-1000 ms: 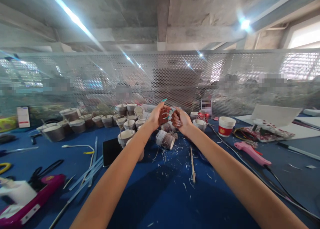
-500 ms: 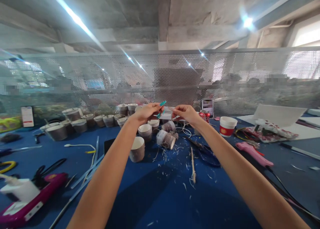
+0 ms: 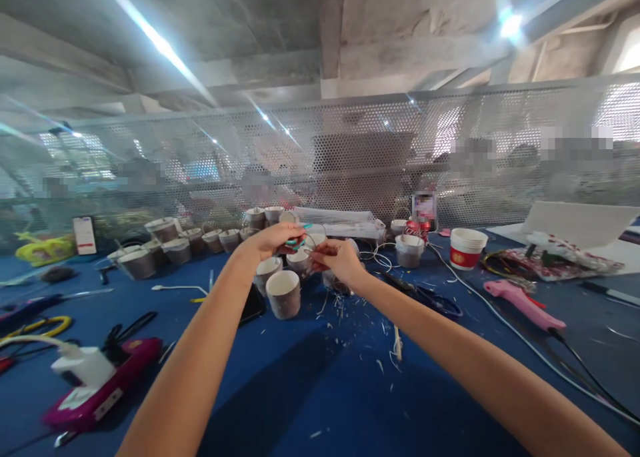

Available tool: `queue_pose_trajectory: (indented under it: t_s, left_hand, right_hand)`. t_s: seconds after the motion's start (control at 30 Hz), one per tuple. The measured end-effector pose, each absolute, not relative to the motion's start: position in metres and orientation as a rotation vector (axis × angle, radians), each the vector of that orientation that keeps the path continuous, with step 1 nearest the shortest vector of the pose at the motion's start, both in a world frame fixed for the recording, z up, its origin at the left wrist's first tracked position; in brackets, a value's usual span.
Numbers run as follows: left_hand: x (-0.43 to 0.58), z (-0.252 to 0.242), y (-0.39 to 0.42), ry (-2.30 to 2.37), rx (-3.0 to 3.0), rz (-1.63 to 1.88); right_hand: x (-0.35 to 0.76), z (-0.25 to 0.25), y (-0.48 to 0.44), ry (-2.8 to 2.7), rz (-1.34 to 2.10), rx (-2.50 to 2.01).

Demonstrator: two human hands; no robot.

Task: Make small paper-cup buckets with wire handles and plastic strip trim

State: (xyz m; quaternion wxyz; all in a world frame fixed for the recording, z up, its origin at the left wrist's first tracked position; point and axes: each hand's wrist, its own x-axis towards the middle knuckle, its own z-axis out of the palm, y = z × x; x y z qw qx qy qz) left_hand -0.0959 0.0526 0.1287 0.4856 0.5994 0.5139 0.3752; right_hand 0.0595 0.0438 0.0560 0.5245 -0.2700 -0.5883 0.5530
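Observation:
Both arms reach out over a blue table (image 3: 320,390). My left hand (image 3: 274,238) and my right hand (image 3: 336,258) meet above a cluster of small grey paper cups (image 3: 283,293). The fingers of both are pinched together on something thin and pale between them, which I cannot make out. A cup with a thin wire handle (image 3: 302,260) stands just below the hands. Pale shavings (image 3: 360,310) lie scattered on the table near my right wrist.
More grey cups (image 3: 150,244) line the back left. A pink glue gun (image 3: 520,302) with its cable lies right, a magenta tool (image 3: 95,394) front left. A red-and-white cup (image 3: 466,248), scissors (image 3: 423,296), a wooden stick (image 3: 398,342) and a perforated metal screen (image 3: 350,157) are in view.
The hands have come down and closer together, from apart at screen height to just over the cups. The view has shifted a little to the right.

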Motion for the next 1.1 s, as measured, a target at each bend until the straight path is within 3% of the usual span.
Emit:
queue_pose_trajectory:
  t_s: [0.2,0.63,1.1]
  left_hand:
    - [-0.103,0.097,0.038,1.154,1.105,1.128]
    - [-0.106,0.077,0.036,1.096,0.996,1.305]
    - [-0.123,0.062,0.02,1.124,1.39,1.611]
  right_hand:
    - [0.05,0.045,0.038,-1.439,1.349,-0.63]
    - [0.029,0.052,0.036,-1.572,1.413,-0.59]
    - [0.033,0.042,0.037,-1.836,1.034,-0.673]
